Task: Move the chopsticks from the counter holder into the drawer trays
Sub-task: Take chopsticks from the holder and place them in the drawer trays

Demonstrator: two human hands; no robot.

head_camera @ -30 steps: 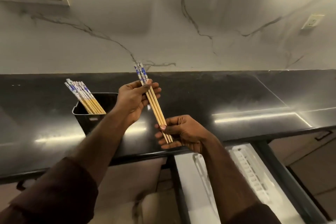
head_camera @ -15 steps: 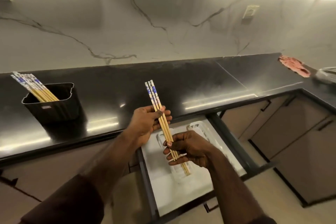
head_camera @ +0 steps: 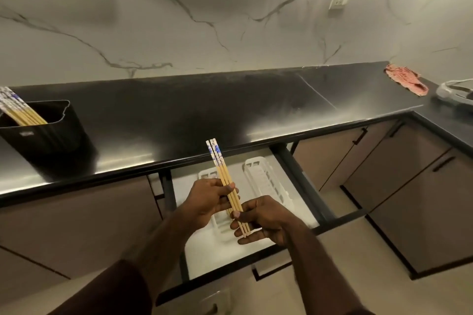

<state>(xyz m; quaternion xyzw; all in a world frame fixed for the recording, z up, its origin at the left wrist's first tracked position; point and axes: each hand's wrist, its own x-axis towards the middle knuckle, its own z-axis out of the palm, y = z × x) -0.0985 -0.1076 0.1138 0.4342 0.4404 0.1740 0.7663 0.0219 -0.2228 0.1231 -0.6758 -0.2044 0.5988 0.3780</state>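
Note:
A small bundle of wooden chopsticks with blue-and-white tops (head_camera: 222,171) is held upright-tilted over the open drawer (head_camera: 302,181). My left hand (head_camera: 207,199) pinches the bundle at its middle, and my right hand (head_camera: 261,220) grips its lower ends. Two white slotted trays lie in the drawer: the right tray (head_camera: 266,181) is in plain sight, the left tray (head_camera: 204,176) is mostly hidden behind my hands. At the far left a black holder (head_camera: 48,133) on the counter keeps several more chopsticks (head_camera: 18,110).
The black counter (head_camera: 204,110) runs along a marble wall with a socket (head_camera: 340,1). A red checked cloth (head_camera: 404,82) and a glass lid (head_camera: 455,92) lie at the far right. Brown cabinet doors (head_camera: 409,199) flank the drawer.
Both hands have carried the bundle from above the counter down over the open drawer. The view has swung right and down, so the holder sits further left.

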